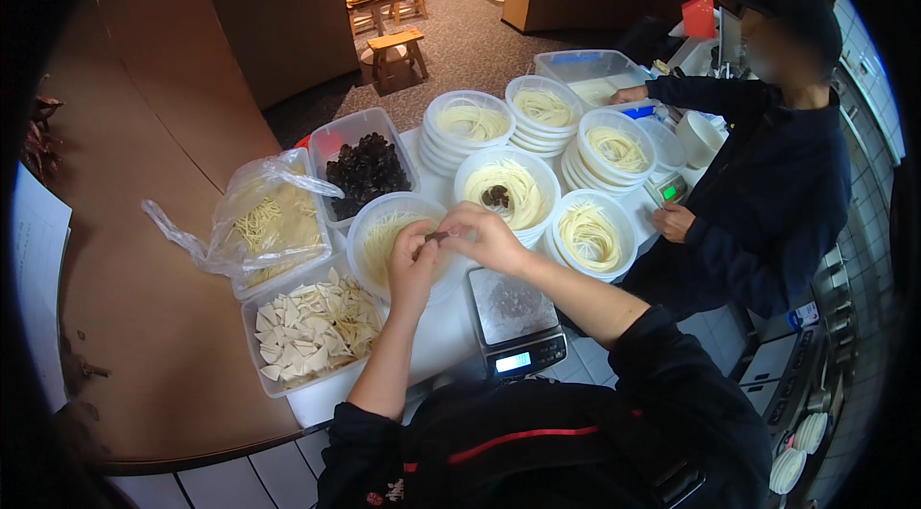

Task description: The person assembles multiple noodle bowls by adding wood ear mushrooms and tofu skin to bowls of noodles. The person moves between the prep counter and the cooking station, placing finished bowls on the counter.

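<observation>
My left hand (pixel 413 262) and my right hand (pixel 486 237) meet over a round plastic bowl (pixel 359 269) of pale noodles (pixel 381 238). The fingertips of both pinch a small dark piece of wood ear mushroom (pixel 437 236) between them. Just beyond my right hand, another bowl (pixel 552 185) of noodles has some dark mushroom (pixel 495 195) on top. A clear tub (pixel 357 127) full of wood ear mushrooms (pixel 367 173) stands behind the bowl under my hands.
White cut pieces (pixel 307 327) fill a tub at near left, beside a plastic bag (pixel 278 207) of yellowish strips. A digital scale (pixel 518 317) sits under my right forearm. Stacked noodle bowls (pixel 468 120) crowd the far side. At right, a person (pixel 767 164) in dark clothes works at the table.
</observation>
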`<state>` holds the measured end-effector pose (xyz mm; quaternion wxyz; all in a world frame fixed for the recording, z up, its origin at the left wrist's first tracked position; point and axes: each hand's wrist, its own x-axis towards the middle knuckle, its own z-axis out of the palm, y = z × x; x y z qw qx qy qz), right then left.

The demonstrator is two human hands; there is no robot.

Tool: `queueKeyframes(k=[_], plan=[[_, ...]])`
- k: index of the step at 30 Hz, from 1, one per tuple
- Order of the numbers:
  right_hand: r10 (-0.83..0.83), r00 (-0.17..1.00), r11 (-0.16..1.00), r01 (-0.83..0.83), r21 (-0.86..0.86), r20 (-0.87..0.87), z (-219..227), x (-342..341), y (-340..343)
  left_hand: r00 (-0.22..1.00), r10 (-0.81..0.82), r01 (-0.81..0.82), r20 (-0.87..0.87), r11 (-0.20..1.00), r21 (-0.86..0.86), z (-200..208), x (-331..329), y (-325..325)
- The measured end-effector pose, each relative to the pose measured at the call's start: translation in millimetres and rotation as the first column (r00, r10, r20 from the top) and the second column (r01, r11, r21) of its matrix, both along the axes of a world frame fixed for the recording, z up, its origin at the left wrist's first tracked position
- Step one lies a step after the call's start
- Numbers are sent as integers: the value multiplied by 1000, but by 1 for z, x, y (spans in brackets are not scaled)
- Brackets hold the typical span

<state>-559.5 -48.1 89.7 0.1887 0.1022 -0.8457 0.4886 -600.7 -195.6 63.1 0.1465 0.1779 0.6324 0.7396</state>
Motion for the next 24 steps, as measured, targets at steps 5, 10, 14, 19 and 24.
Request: queueKeyframes(k=[5,10,14,19,24], plan=[[-11,977,977,56,-208,211,-1,6,-8,815,59,-246,-576,936,-252,1,4,-2],[281,915,774,-38,-632,289,-2,6,-8,569,-13,-271,-822,941,-203,5,6,-13],[267,932,709,-15,-705,247,-9,6,-12,524,39,-302,-851,942,-143,3,8,-17],[116,963,581,132,-803,243,-10,2,-14,830,303,-309,-468,949,65,-1,9,-21],[422,838,387,177,-905,345,-7,8,-17,941,148,-148,-305,989,24,7,0,-23]])
